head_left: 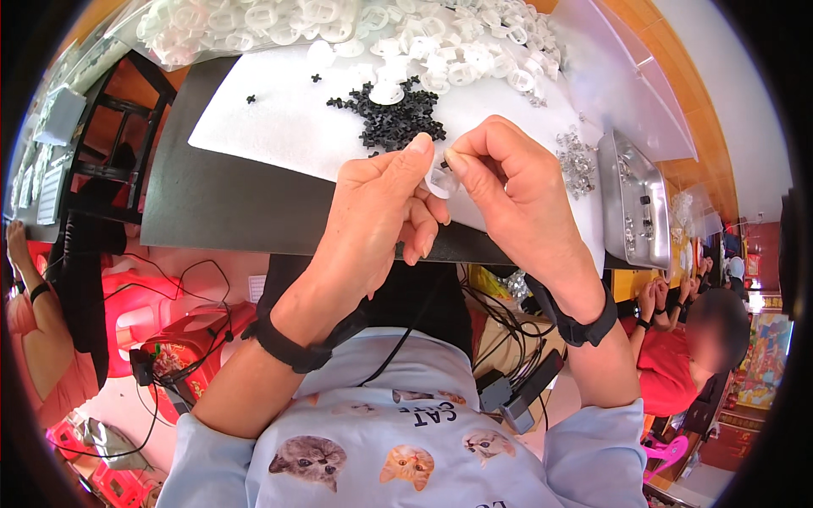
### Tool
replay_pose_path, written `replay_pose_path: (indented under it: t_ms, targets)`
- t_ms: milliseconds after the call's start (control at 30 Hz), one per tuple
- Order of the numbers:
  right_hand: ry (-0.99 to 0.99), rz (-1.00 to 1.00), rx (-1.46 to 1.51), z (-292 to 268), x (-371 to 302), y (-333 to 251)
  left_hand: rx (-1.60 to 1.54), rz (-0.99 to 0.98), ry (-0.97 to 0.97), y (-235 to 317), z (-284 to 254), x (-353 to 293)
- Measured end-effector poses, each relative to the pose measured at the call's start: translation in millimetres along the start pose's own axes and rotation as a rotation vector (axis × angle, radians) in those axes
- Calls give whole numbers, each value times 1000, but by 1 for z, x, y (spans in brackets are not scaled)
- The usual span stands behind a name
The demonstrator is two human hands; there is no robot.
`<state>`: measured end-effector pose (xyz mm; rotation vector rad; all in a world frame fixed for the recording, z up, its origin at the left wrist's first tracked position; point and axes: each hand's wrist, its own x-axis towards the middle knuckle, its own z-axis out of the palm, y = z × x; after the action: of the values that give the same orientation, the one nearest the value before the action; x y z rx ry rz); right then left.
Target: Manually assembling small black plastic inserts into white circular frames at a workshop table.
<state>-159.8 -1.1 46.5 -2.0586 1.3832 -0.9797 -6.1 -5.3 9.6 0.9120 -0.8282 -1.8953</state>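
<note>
Centrally, white part [441, 184] lies pinched in left hand [370, 201]; right hand [520, 184] grips black piece [445, 164] beside it

Bold dark capitals [434, 413], standing upside down in two short lines, are legible on the chest of the person's light-blue shirt [351, 436] at six o'clock; further lettering below them is cut off. Print on the red container [196, 349] toward eight o'clock is too small to read.

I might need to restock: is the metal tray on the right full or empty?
Neither: small clear parts lie scattered in the metal tray, leaving bare metal showing around them.
</note>
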Motion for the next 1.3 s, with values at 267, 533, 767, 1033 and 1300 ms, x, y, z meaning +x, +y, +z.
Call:
replay_pose_path:
  t_ms: [267, 533, 767, 1033, 1300]
  targets:
    - [37, -281, -265, 2, 1, 4, -45, 4, -16, -1, 0, 0]
    - [85, -334, -341, 8, -3, 5, -56, 16, -10, -2, 1, 0]
    - [112, -355, -317, 10, -3, 8, -41, 27, -11, -1, 1, -1]
    - [91, -408, -441, 12, -4, 4, -68, 30, -10, -3, 0, 0]
    - [95, -350, -232, 11, -1, 11, -64, 36, 11, -4, 1, -1]
